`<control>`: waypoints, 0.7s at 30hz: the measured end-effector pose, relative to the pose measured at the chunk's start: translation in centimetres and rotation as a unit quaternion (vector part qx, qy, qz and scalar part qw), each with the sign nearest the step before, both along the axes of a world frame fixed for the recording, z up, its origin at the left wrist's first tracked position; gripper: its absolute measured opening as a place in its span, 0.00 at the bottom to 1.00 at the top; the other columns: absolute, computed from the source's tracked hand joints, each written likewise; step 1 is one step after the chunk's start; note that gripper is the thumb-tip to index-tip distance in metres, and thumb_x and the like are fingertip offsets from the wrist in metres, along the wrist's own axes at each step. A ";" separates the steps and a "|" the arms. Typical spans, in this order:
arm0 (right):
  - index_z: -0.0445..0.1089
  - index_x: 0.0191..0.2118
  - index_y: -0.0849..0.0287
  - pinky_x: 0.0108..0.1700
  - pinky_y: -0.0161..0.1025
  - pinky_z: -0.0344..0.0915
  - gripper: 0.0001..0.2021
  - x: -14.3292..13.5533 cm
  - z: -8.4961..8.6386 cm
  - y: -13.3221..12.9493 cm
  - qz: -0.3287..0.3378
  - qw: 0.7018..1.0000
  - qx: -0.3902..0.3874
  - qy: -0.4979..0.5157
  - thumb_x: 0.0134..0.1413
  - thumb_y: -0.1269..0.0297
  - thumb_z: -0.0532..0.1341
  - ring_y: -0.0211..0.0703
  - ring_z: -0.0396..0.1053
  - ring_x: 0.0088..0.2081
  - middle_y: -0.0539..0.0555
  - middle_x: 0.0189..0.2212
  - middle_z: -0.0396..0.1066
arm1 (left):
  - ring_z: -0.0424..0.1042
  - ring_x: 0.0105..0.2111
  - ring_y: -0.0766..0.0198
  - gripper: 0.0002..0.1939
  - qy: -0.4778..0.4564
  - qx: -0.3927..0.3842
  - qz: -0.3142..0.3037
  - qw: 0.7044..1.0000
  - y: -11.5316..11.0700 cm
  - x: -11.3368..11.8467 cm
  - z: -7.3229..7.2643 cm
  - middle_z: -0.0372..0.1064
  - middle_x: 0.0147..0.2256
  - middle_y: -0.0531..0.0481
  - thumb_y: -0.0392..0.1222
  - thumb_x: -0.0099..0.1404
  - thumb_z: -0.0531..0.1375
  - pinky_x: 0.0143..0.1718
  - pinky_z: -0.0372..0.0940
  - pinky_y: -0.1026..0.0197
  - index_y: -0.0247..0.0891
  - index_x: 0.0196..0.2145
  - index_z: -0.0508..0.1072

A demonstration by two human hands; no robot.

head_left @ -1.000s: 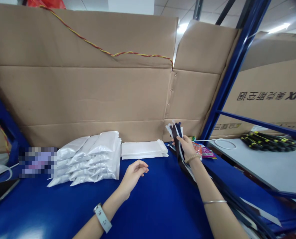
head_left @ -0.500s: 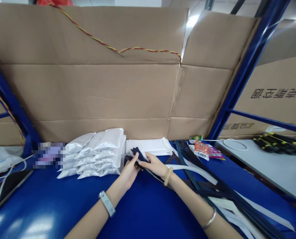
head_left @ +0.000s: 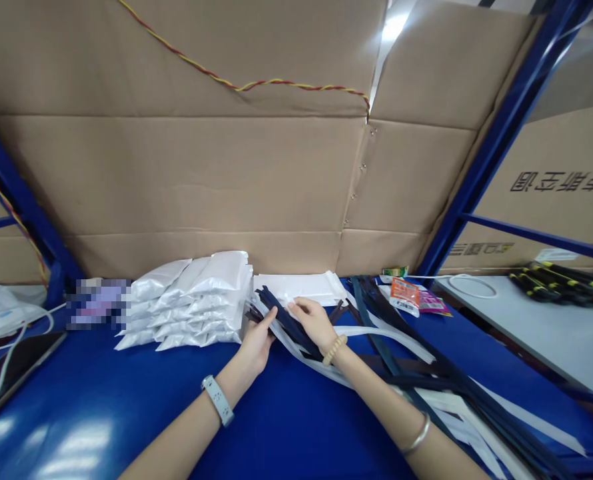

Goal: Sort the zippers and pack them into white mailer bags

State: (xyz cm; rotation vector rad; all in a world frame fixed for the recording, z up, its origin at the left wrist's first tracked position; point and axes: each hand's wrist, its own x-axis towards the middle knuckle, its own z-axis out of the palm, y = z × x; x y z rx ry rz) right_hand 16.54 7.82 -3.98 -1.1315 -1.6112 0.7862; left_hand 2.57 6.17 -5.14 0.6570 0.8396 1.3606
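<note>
Holding left hand [head_left: 256, 345]: closed around a bundle of long flat navy and white fabric strips [head_left: 287, 324].
Right hand [head_left: 319, 327]: curled just right of that grip; its hold was unclear.
Puffy white plastic pouches [head_left: 191, 301]: lay stacked left of the grip.

Zipper strips [head_left: 287, 325] hide most fingers of the left hand [head_left: 256, 343]. Pixelation obscures the purple item [head_left: 100, 303]. The right edge cuts off the carton's lettering [head_left: 569, 181] and black-and-yellow tools [head_left: 561, 283]; the bottom edge crops both forearms [head_left: 189, 417].
</note>
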 end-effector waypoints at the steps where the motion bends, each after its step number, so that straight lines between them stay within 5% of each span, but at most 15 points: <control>1: 0.64 0.26 0.59 0.31 0.34 0.56 0.14 0.1 -0.1 0.2 -0.012 1.000 -0.003 0.025 0.54 0.54 0.53 0.38 0.60 0.26 0.48 0.22 0.63 | 0.71 0.44 0.55 0.22 0.011 0.006 -0.010 1.000 -0.1 0.0 0.0 0.71 0.47 0.42 0.42 0.52 0.67 0.46 0.67 0.54 0.37 0.44 0.71; 6: 0.65 0.31 0.59 0.31 0.34 0.58 0.14 0.2 0.1 0.6 -0.001 0.991 -0.049 0.125 0.53 0.52 0.54 0.38 0.61 0.27 0.49 0.25 0.64 | 0.69 0.48 0.53 0.24 0.081 0.051 -0.051 0.994 -0.7 0.6 0.1 0.70 0.48 0.42 0.43 0.53 0.66 0.51 0.62 0.51 0.39 0.48 0.70; 12: 0.63 0.24 0.59 0.31 0.35 0.57 0.14 -0.4 0.3 0.0 0.013 0.995 -0.023 0.097 0.47 0.53 0.60 0.38 0.59 0.28 0.48 0.22 0.63 | 0.64 0.53 0.52 0.26 0.143 0.141 -0.053 0.978 -1.1 1.0 0.6 0.69 0.50 0.43 0.41 0.52 0.66 0.58 0.54 0.50 0.39 0.49 0.71; 17: 0.63 0.23 0.59 0.32 0.36 0.59 0.13 -0.1 0.3 0.3 -0.021 0.991 -0.007 0.130 0.46 0.55 0.61 0.39 0.61 0.28 0.49 0.22 0.63 | 0.65 0.53 0.52 0.25 0.132 0.117 -0.046 0.983 -0.8 0.9 0.1 0.68 0.50 0.43 0.43 0.53 0.66 0.58 0.54 0.49 0.40 0.49 0.71; 21: 0.65 0.34 0.59 0.31 0.37 0.61 0.13 0.5 1.0 0.3 0.024 0.962 -0.054 0.265 0.48 0.55 0.59 0.39 0.64 0.26 0.49 0.24 0.66 | 0.66 0.52 0.51 0.25 0.121 0.106 -0.048 0.986 -0.6 0.9 -0.1 0.69 0.50 0.42 0.43 0.52 0.66 0.57 0.55 0.48 0.38 0.49 0.71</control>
